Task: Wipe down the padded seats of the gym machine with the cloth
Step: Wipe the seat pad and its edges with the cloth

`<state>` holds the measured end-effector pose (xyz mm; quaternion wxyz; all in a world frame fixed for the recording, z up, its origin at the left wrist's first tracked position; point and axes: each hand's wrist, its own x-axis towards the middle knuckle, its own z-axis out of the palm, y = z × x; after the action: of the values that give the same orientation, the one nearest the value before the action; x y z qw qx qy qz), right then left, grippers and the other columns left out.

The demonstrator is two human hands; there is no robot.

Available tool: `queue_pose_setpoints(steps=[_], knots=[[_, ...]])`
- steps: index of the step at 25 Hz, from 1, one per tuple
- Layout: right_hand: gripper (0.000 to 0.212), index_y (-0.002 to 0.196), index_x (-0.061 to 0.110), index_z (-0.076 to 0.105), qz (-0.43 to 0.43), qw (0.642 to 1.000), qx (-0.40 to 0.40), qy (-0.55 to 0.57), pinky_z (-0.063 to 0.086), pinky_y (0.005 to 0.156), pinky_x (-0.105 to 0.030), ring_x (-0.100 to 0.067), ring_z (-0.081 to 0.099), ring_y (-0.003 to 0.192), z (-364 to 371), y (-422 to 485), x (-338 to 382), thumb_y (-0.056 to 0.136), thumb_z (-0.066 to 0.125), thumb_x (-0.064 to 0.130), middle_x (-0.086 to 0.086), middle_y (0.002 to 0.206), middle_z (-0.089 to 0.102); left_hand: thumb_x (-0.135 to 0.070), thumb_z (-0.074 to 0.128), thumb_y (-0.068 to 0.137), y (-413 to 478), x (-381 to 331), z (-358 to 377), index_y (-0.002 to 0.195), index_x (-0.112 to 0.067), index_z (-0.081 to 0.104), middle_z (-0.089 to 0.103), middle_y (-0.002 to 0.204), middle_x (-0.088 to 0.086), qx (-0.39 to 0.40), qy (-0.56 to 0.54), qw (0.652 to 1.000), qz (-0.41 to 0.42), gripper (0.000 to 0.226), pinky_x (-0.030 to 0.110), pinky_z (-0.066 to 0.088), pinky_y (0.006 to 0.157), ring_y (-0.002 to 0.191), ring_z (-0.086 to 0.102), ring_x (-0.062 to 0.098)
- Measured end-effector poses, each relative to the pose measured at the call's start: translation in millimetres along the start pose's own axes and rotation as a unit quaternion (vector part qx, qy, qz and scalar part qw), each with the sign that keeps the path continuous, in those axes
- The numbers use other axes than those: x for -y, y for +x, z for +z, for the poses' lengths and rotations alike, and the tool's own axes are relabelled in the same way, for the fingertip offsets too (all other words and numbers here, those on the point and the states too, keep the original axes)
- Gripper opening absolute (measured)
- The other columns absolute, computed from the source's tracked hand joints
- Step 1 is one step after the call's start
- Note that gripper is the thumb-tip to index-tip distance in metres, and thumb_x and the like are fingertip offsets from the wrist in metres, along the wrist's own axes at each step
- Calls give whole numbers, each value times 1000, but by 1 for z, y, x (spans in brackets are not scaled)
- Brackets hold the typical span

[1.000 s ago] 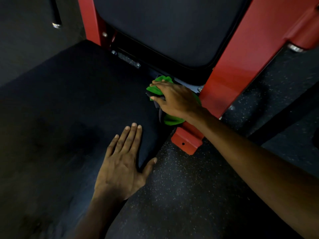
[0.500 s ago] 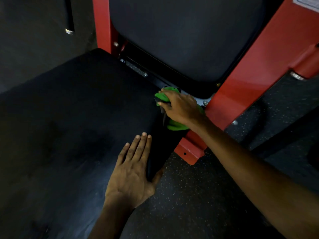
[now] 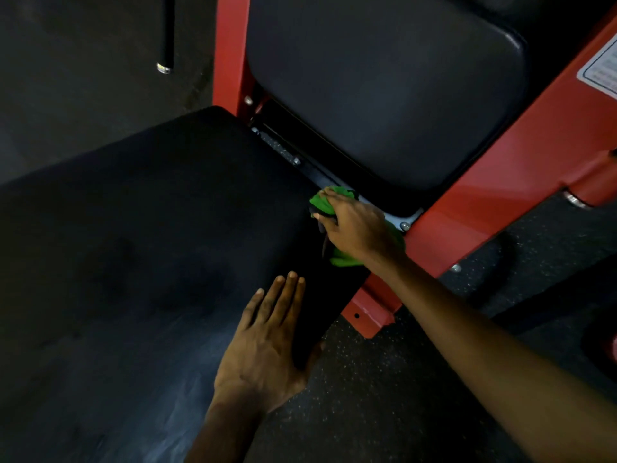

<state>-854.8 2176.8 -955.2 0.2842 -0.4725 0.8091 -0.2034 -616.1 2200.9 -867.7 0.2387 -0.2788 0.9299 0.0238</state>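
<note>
Hanging at far left: dark bar (image 3: pixel 165 31), metal-capped end down. Seat pad (image 3: pixel 150 245), black and wide, filling the left half. Left hand (image 3: pixel 267 342), flat on the pad's right edge, fingers straight and together, thumb over the side, holding nothing. Green cloth (image 3: pixel 322 203), bunched at the pad's rear right corner, just below the back pad (image 3: pixel 384 88). Right hand (image 3: pixel 357 225), fingers curled over the cloth, pressing it to that corner. Red frame (image 3: pixel 500 195), flanking the back pad; white label (image 3: pixel 601 71) at far right. Speckled floor (image 3: pixel 384 379) beneath.
</note>
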Motion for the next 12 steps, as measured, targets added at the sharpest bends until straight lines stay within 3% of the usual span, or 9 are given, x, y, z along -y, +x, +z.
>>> queue_pose_setpoints(steps=[4,8,12], knots=[[52,149,24,47,10,1000,20,-20,43,100,-33,-25,55,131,-5,34,14,102,52,45,3,150,53,-71,34,97,1,0,3,161,-12,18,13,168,5,-5,7,1000,-3,88,40,5,123,156,10,21],[47,144,23,53,45,999,6,-3,44,97,-36,-28,59,124,-9,-13,2,101,55,43,-4,136,64,-69,36,96,0,0,6,159,-10,26,21,166,9,-19,19,1000,2,87,42,12,121,155,18,23],[41,139,23,58,74,997,-28,26,44,95,-34,-24,60,123,-10,-43,-5,101,56,40,-1,133,66,-68,33,97,1,2,9,161,-10,18,15,168,9,-25,-2,1000,7,88,43,11,121,156,13,25]])
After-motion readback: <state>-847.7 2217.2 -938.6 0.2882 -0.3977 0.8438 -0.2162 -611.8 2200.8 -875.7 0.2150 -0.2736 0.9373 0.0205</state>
